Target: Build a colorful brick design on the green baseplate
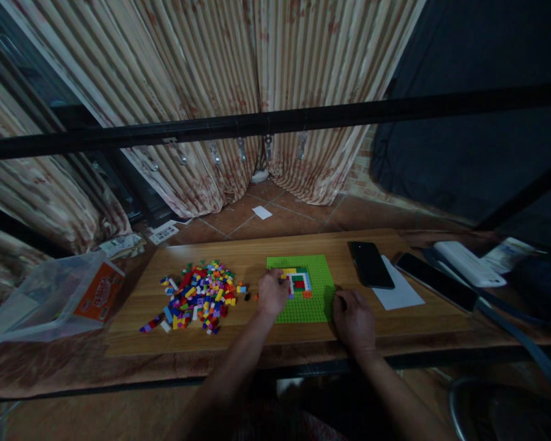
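Nearest the camera, bare forearms (239,364), slanting inward over the straight front edge of a wooden board (413,321). From the left, a clear plastic tub (59,294), boxy and smooth, with a glossy orange label (98,293), outside the board's slanted left edge. Behind and running rightward, pleated curtains (303,49) with reddish blotches, crossed by a black bar (275,120). Next, on the smooth grain, a loose heap of hard plastic bricks (199,297), many-coloured, mostly small and oblong, ragged at the rim, with a few strays to the right. Then a narrow strip of wood, and the left hand (274,291) at the left side of the build (299,285), thumb and fingers bent close together; cannot tell whether clamped on a brick or only touching. Beside the fingertips, the build itself: a low, squarish ring of yellow, green, white and blue around a red middle, set on a studded green plate (319,312), with rows of open studs along the far, right and near margins. At the plate's lower right edge, the right hand (354,318), fingers curled inward; cannot tell whether closed on anything. Beyond another stretch of wood, a flat black phone (371,264), overlapping white paper (397,294); then a long dark slab (436,282), a rounded white case (469,263) and a curving blue-grey strap (523,343).
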The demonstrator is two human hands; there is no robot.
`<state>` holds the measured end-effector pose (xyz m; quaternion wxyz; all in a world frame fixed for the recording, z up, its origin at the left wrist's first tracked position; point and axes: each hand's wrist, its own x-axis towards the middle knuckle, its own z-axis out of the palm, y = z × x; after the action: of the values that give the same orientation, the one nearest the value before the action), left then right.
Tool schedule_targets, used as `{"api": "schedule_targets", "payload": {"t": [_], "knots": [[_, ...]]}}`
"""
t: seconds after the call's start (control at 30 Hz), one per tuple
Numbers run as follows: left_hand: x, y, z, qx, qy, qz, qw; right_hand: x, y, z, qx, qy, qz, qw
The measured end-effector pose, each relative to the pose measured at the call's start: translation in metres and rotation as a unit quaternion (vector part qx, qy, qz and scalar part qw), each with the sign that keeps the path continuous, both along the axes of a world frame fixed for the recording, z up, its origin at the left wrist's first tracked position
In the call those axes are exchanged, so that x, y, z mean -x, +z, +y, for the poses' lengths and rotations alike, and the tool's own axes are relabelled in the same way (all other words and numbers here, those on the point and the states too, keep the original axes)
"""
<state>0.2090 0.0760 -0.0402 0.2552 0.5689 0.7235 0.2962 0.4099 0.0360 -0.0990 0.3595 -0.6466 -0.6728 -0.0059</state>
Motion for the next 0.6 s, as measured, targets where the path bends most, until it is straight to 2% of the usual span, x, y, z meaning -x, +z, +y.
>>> {"api": "schedule_targets", "payload": {"t": [0.2,0.4,0.6], "knots": [[0.0,-0.005,0.008,0.037,0.018,-0.004,0.999,-0.001,-0.002,0.001,0.012,-0.004,-0.004,1.0],[0.003,-0.008,0.015,0.06,0.01,-0.018,0.998,-0.002,-0.005,0.0,0.007,0.0,-0.003,1.0],[0.004,-0.002,-0.001,0.025,0.026,-0.042,0.998,-0.004,-0.01,0.002,0.0,0.007,-0.011,1.0]]}}
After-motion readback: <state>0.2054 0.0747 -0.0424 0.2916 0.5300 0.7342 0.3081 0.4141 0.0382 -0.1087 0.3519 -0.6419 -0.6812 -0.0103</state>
